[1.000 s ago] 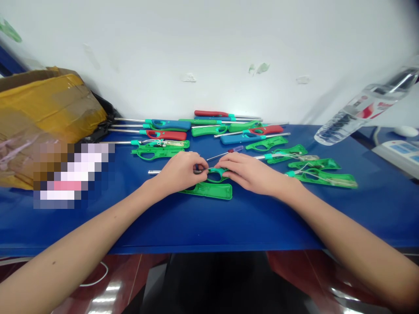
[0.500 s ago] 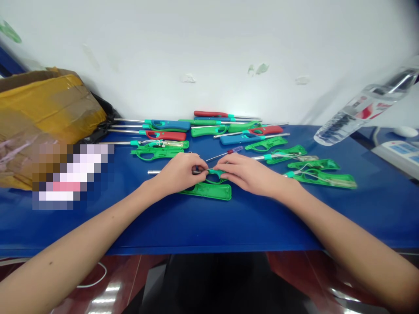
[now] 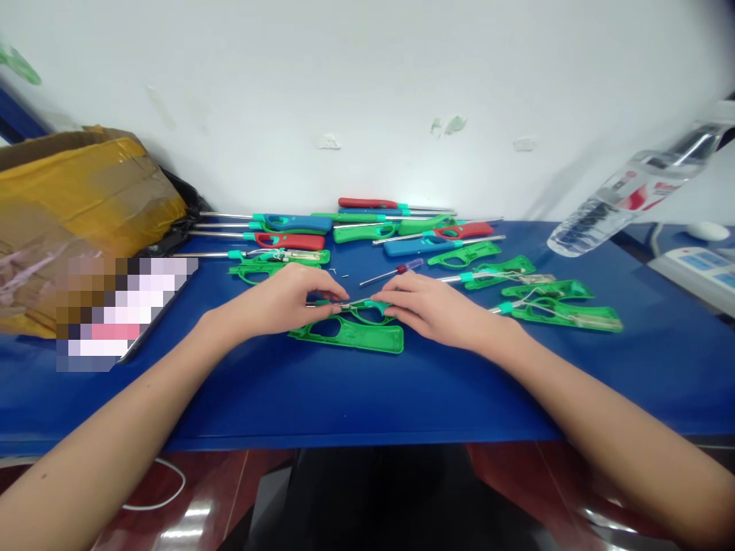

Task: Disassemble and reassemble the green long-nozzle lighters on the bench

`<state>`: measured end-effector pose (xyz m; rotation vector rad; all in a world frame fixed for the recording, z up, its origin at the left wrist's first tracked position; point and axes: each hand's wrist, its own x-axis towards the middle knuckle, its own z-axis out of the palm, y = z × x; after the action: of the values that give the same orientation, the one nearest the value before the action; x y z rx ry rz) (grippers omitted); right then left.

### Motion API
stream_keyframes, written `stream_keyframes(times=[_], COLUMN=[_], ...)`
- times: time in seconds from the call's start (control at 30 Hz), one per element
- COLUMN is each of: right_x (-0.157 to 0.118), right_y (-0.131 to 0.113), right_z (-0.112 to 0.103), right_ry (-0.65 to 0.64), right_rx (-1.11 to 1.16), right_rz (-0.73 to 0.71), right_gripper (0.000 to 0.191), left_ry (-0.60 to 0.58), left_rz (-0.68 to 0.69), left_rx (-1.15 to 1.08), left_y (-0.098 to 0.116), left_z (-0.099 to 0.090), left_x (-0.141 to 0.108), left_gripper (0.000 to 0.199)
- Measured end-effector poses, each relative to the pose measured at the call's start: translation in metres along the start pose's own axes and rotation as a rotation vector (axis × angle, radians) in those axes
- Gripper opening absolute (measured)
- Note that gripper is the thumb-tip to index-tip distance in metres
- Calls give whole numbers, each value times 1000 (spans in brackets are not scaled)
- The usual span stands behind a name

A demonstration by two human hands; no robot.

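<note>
Both my hands are on an opened green gas lighter (image 3: 363,312) on the blue table. My left hand (image 3: 290,301) is closed at its front end, with thumb and index finger about the metal tube and thin inner parts. My right hand (image 3: 433,308) grips the lighter's handle end by the turquoise trigger, and its fingers hide much of that part. Just in front lies a loose green shell half (image 3: 364,337), hollow side up. Behind the hands are a screwdriver (image 3: 393,272) with a purple-red handle and a couple of tiny screws (image 3: 344,275).
Whole lighters in red, blue and green (image 3: 425,239) lie along the wall. Opened green lighters with wires (image 3: 566,314) lie at right and left. A taped cardboard box (image 3: 86,207) and a blurred-out phone (image 3: 132,314) are left; a water bottle (image 3: 625,199) leans right.
My left hand has shifted slightly left and its fingers have loosened, showing more of the lighter's inner parts. My right hand stays almost in place.
</note>
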<state>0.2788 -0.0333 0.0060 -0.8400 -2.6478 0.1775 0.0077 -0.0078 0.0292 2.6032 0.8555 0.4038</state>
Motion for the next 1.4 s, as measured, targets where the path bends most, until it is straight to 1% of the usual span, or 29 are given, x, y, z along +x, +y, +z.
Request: stream_keyframes(times=[0.07, 0.13, 0.37, 0.53, 0.73, 0.93, 1.1, 1.23, 1.4], right_x=[0, 0, 1, 1, 1, 1, 1, 0, 1], right_y=[0, 0, 0, -1, -2, -2, -2, -2, -2], right_z=[1, 2, 3, 3, 3, 5, 4, 5, 4], right_ry=[6, 9, 41, 47, 24, 64, 25, 29, 18], right_rx=[-9, -15, 0, -40, -59, -52, -14, -16, 25], right_rz=[7, 11, 32, 11, 2, 19, 30, 11, -6], right_gripper=[31, 31, 31, 29, 29, 29, 29, 28, 27], left_ry=[-21, -23, 43, 74, 100, 134, 135, 144, 152], left_rz=[-7, -4, 1, 4, 4, -3, -20, -21, -24], left_rx=[-2, 1, 41, 52, 56, 65, 84, 91, 94], left_y=[-1, -1, 0, 1, 5, 4, 6, 6, 4], left_z=[-4, -4, 5, 9, 13, 20, 20, 21, 23], left_x=[-2, -2, 0, 0, 1, 2, 3, 3, 3], left_gripper=[21, 20, 20, 18, 15, 10, 9, 12, 10])
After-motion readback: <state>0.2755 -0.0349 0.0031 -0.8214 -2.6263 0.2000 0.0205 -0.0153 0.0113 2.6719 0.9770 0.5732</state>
